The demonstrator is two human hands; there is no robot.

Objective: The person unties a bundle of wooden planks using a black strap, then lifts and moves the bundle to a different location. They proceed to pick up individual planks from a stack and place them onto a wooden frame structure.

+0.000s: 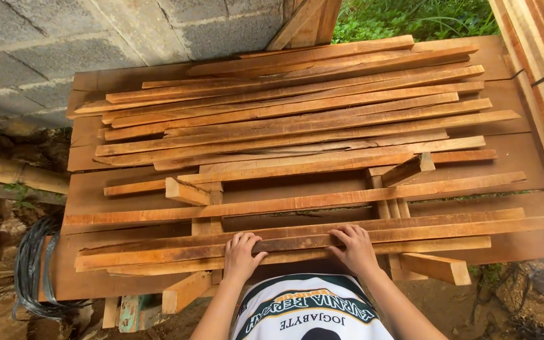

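Both hands on long reddish-brown wooden slats [297,241]
Left hand [242,255] and right hand [354,249] press fingers-down, gripping nothing, over a wooden plank table [511,164] beside a grey block wall [64,44]

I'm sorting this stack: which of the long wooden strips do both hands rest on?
The front strips nearest the person, under the left hand and right hand; the big pile behind lies untouched.

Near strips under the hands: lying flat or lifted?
Flat. The strips rest on the cross pieces, with the left hand and right hand pressed on top.
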